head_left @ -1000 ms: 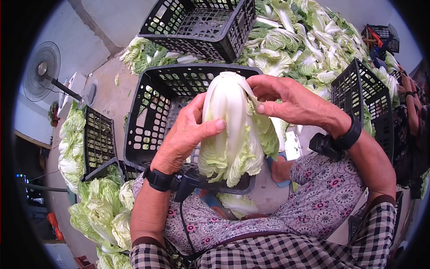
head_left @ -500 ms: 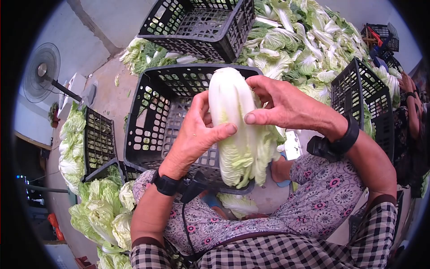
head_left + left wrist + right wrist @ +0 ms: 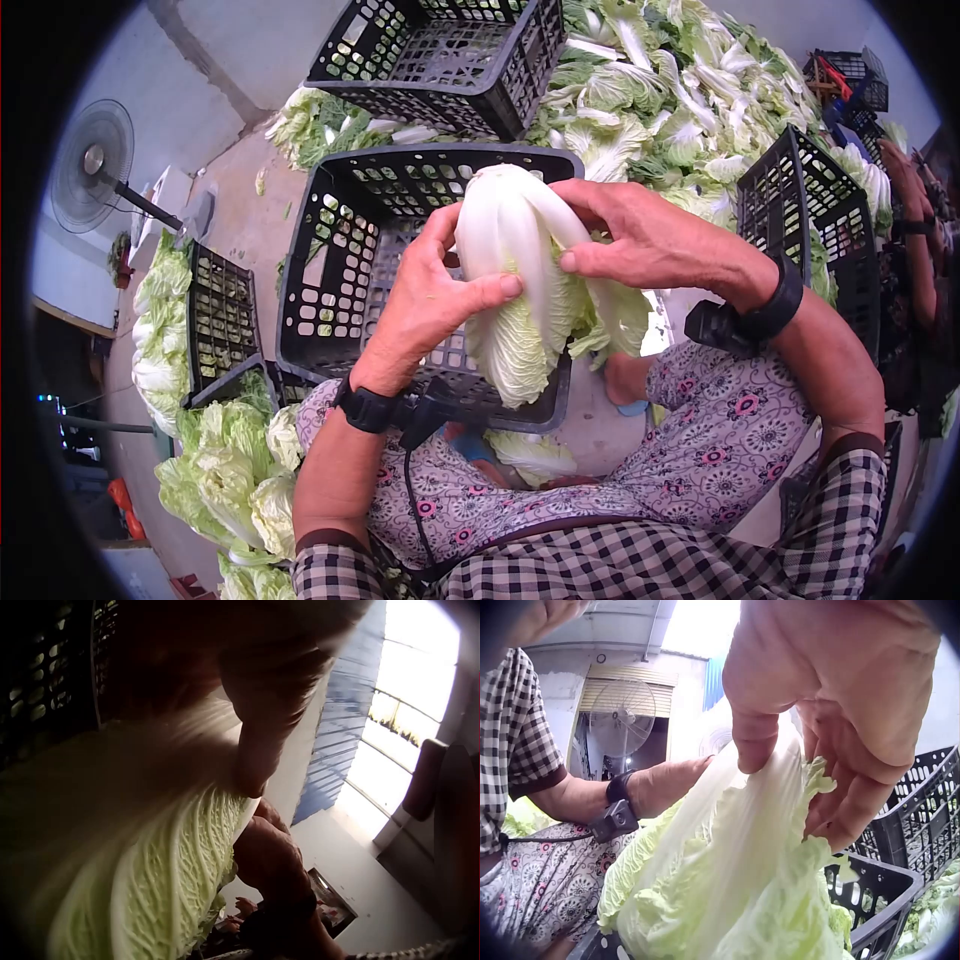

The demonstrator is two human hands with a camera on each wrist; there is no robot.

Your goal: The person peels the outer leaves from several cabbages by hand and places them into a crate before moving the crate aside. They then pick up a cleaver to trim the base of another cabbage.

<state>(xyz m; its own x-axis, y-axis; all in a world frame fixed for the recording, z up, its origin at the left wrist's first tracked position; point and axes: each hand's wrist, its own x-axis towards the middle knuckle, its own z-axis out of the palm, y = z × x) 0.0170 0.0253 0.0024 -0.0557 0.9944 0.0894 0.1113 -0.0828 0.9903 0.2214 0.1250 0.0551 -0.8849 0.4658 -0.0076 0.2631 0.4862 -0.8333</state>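
A napa cabbage (image 3: 510,230) is held up over the near side of a black crate, its white base toward the top of the head view and its pale green leaf tips hanging down. My left hand (image 3: 425,295) grips its left side, thumb across the front. My right hand (image 3: 660,240) pinches an outer leaf (image 3: 575,225) on the right side, which splays away from the head. In the right wrist view the thumb (image 3: 755,742) lies on the leaf's white rib, the other fingers behind it. The left wrist view shows the veined leaf surface (image 3: 176,877) close up, in shadow.
Below the cabbage is the black crate (image 3: 330,250), with a second crate (image 3: 490,85) behind it. Loose leaves (image 3: 690,90) are heaped at the back right. More crates stand left (image 3: 222,310) and right (image 3: 810,215). Whole cabbages (image 3: 225,465) lie beside my left arm. A fan (image 3: 93,160) stands far left.
The cabbage has turned and tilted between my hands, showing a different side. Its base shifted up, then back down a little. An outer leaf now stands off to the right at my right hand.
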